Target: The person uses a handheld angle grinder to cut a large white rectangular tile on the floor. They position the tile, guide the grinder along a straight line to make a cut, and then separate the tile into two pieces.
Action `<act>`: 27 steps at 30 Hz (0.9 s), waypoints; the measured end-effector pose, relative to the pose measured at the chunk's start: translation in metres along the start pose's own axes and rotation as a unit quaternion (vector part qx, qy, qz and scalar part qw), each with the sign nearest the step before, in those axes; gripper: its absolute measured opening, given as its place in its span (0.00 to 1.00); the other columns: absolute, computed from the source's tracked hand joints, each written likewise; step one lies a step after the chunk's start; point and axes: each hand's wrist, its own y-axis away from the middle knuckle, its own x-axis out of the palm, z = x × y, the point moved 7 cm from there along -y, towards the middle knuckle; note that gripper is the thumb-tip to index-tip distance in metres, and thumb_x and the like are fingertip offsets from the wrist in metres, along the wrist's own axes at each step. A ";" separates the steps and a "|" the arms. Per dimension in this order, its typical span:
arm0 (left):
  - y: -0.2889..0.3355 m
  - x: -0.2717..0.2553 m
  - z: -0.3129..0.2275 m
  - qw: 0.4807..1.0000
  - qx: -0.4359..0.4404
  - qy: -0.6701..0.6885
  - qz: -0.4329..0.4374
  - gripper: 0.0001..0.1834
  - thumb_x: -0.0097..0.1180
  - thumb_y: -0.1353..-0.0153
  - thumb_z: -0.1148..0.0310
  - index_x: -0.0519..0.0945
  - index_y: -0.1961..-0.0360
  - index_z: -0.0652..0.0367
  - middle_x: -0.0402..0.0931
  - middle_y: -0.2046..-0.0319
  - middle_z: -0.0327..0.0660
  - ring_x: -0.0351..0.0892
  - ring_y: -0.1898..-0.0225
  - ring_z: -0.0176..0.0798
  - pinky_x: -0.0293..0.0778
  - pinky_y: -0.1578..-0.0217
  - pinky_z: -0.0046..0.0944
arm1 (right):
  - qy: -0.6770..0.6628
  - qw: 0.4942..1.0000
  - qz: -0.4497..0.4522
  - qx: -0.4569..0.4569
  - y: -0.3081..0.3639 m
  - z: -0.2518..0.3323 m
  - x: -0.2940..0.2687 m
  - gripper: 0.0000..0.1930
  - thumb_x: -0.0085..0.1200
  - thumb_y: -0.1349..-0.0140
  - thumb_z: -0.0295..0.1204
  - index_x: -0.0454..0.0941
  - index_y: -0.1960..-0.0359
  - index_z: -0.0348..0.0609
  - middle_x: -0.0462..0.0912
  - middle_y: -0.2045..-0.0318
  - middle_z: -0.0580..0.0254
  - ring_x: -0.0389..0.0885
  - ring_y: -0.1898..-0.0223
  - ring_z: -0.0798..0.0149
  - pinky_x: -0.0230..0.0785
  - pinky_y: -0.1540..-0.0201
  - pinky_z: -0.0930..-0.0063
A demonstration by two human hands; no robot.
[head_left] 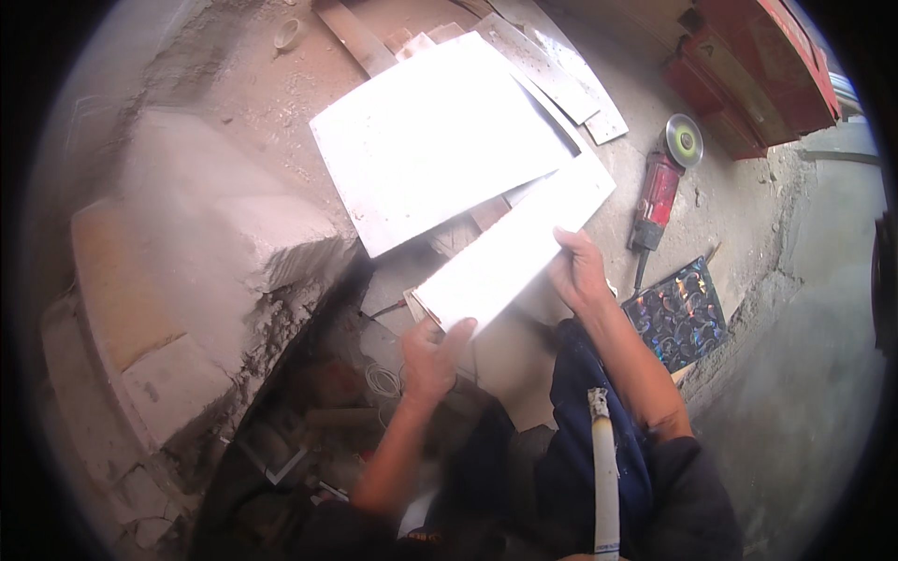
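Observation:
My left hand [433, 360] grips the near end of a long white tile strip [519, 248], its thumb on top and its fingers underneath. Along the right edge of that strip, my right hand [580, 271] is closed on it, thumb uppermost. The strip slants up to the right, and its far end overlaps the edge of a large white tile [430, 131]. Strong glare washes out both white surfaces. To the right of my right hand lies a red angle grinder [660, 182] with a disc at its far end.
Cut tile pieces [543, 70] lie behind the large tile. A patterned dark panel [681, 313] sits near the grinder's cord; red boxes [753, 79] stand far right. On the left is a dusty broken block [215, 224]. A lit cigarette [604, 467] juts up from the lower edge.

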 end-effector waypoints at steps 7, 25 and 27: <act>-0.005 0.031 0.022 0.955 -0.092 0.278 0.045 0.19 0.56 0.29 0.65 0.75 0.48 0.74 0.80 0.55 0.49 0.80 0.54 0.41 0.77 0.53 0.41 | 0.201 0.970 0.001 -0.135 0.013 0.099 0.073 0.20 0.60 0.35 0.24 0.73 0.44 0.31 0.81 0.51 0.56 0.81 0.50 0.64 0.75 0.46 0.69; 0.150 -0.043 0.343 0.905 -0.346 0.199 -0.146 0.22 0.48 0.23 0.55 0.74 0.38 0.59 0.83 0.50 0.44 0.83 0.53 0.39 0.80 0.53 0.43 | 0.519 0.800 0.070 -0.292 -0.206 0.254 0.152 0.16 0.59 0.36 0.24 0.79 0.47 0.32 0.85 0.53 0.61 0.81 0.53 0.70 0.72 0.46 0.74; 0.171 -0.049 0.356 0.898 -0.369 0.169 -0.170 0.21 0.50 0.24 0.55 0.75 0.40 0.57 0.83 0.52 0.42 0.83 0.54 0.38 0.80 0.54 0.42 | 0.552 0.780 0.062 -0.286 -0.221 0.254 0.142 0.17 0.60 0.36 0.25 0.79 0.46 0.33 0.85 0.53 0.61 0.82 0.54 0.70 0.72 0.46 0.74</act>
